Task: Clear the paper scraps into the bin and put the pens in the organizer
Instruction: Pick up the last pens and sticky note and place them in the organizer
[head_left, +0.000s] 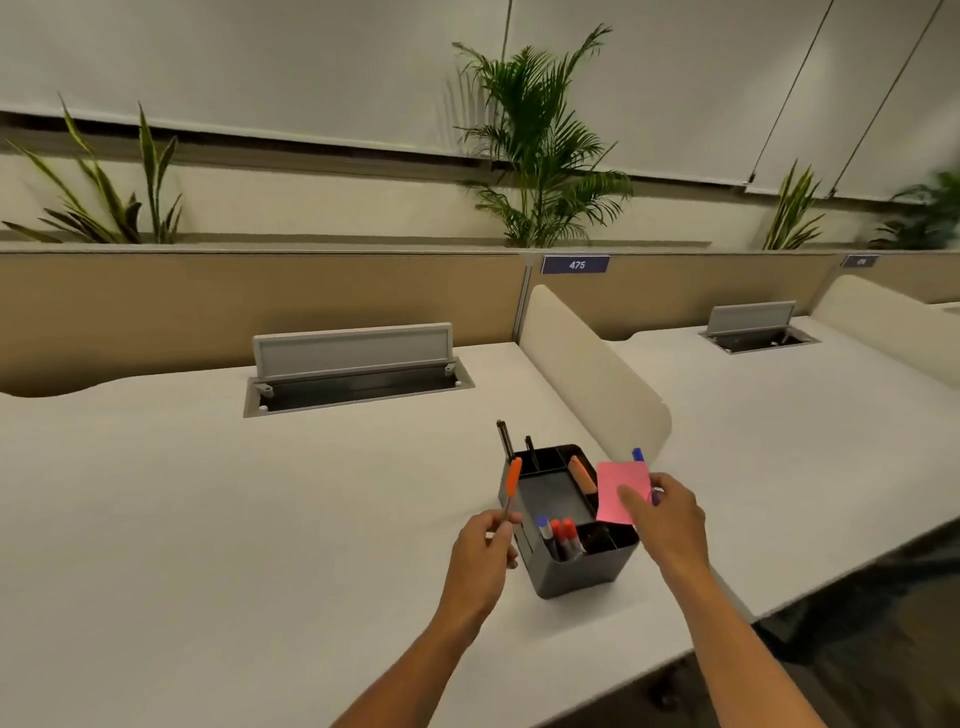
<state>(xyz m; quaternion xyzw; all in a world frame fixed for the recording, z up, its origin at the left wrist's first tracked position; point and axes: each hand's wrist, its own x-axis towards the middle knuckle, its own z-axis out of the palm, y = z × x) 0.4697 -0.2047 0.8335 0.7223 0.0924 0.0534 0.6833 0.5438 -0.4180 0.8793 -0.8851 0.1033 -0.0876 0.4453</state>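
Observation:
A dark grey organizer (571, 579) stands on the white desk (208, 493), with several pens (562, 535) upright in its near compartment and an orange marker (582, 474) in a far one. My left hand (485, 551) pinches an orange-capped pen (512, 483) just left of the organizer, cap pointing up. My right hand (667, 525) holds a pink paper scrap (618, 491) together with a blue-capped pen (638, 455) beside the organizer's right side. No bin is in view.
An open cable hatch (358, 382) is set into the desk's far part. A cream divider panel (587, 364) separates this desk from the neighbouring one on the right. A tan partition with plants behind it runs along the back. The desk's front edge drops to dark floor at the lower right.

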